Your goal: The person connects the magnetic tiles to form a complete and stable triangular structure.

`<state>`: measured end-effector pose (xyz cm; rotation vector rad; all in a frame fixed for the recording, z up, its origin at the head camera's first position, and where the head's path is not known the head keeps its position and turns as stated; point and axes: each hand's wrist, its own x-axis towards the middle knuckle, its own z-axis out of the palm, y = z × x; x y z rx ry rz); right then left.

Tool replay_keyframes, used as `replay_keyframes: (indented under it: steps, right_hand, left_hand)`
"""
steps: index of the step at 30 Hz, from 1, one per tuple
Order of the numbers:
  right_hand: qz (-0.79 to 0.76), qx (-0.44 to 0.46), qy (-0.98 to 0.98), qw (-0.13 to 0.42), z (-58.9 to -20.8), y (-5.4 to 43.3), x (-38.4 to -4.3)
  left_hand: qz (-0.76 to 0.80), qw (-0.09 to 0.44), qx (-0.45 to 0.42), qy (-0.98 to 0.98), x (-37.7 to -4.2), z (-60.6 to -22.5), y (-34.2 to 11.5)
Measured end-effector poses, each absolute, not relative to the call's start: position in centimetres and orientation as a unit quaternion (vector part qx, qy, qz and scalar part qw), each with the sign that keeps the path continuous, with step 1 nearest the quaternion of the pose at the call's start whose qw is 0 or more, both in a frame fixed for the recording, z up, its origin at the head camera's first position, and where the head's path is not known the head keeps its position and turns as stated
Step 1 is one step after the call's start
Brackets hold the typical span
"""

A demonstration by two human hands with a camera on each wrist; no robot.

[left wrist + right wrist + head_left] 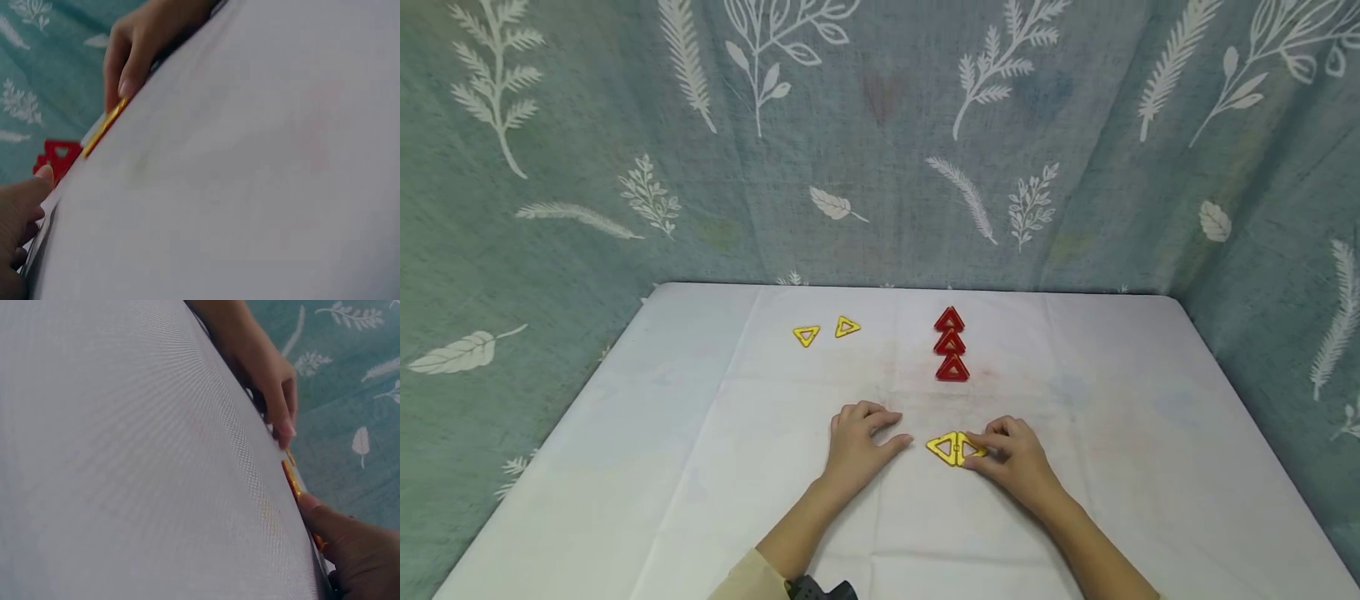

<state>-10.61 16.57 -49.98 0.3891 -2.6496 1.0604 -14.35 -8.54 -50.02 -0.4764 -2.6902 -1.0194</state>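
My right hand pinches a yellow triangular frame between thumb and fingers. Its straight edge meets that of a second yellow triangular frame, and together they form a flat diamond on the white tabletop. To the left of the diamond, my left hand is by the table with thumb and fingers spread apart and nothing between them. In the left wrist view, the yellow pieces appear edge-on beneath the right fingertips. From the right wrist, the right thumb shows against the yellow edge.
Beyond the hands, several red triangular pieces stand in a column, point to base. Two more yellow triangular frames, one left of the other, lie toward the back left. A leaf-patterned curtain borders the white table.
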Motion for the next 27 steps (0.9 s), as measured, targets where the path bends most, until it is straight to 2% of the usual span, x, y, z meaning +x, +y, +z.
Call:
replay_keyframes:
  steps: [17, 27]
  right_hand:
    - [0.359, 0.150, -0.908, 0.156, -50.2, 16.8, -10.6]
    - [0.363, 0.155, -0.906, 0.156, -50.2, 16.9, -10.7]
  left_hand:
    - [-0.350, 0.114, -0.096, -0.925, -16.7, -50.0, -17.0]
    - [-0.316, 0.084, -0.028, -0.945, -20.5, -49.6, -19.2]
